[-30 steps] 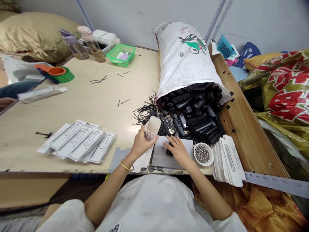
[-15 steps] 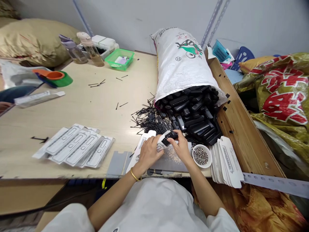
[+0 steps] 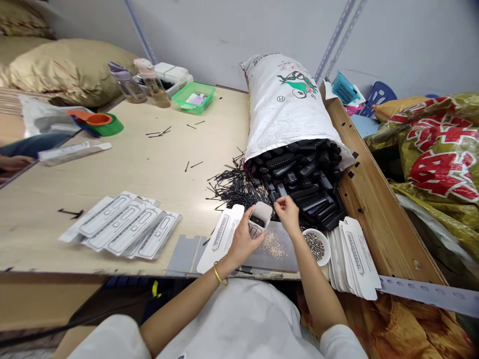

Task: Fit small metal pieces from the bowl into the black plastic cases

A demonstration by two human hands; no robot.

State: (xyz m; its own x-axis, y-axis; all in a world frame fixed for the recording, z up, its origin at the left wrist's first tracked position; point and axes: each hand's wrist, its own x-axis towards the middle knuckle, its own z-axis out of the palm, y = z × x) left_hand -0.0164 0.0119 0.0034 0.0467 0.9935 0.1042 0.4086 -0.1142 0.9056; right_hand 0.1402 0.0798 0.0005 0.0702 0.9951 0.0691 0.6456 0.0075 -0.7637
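My left hand (image 3: 241, 242) is wrapped round a small white printed carton (image 3: 263, 211), its open end tilted up. Inside the carton the end of a black plastic piece (image 3: 257, 220) shows. My right hand (image 3: 288, 215) is pinched just right of the carton, by the edge of the heap of thin black sticks (image 3: 239, 187); whatever is between its fingertips is too small to make out. Under my hands lies a translucent sheet (image 3: 288, 257) with tiny beige bits (image 3: 274, 245). A flat printed carton (image 3: 221, 238) lies left of my left hand.
A white sack (image 3: 288, 109) spills black plastic pieces (image 3: 307, 174) behind my hands. On the right are a bowl of small metal parts (image 3: 315, 247), stacked flat cartons (image 3: 354, 257) and a wooden edge board (image 3: 389, 209). Filled cartons (image 3: 125, 224) lie left. Another person's hand (image 3: 17, 163) shows far left.
The black piece, held by my right hand at the carton's mouth before, is now down inside the carton. My right hand has let go of it and moved right towards the black sticks.
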